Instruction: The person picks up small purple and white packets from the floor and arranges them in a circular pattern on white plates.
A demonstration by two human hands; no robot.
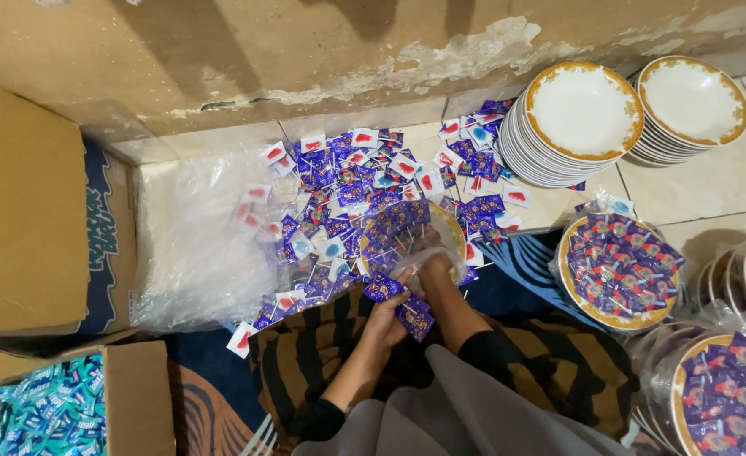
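left hand (387, 314) | pinching purple sachets (413, 312) (right hand (430, 268) at plate (452, 230))

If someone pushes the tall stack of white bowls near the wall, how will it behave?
The stack of white bowls looks like ceramic, so it is probably heavy and breakable. It is tall and leans slightly, so a push high up might topple it. On the smooth tile floor it may slide instead.
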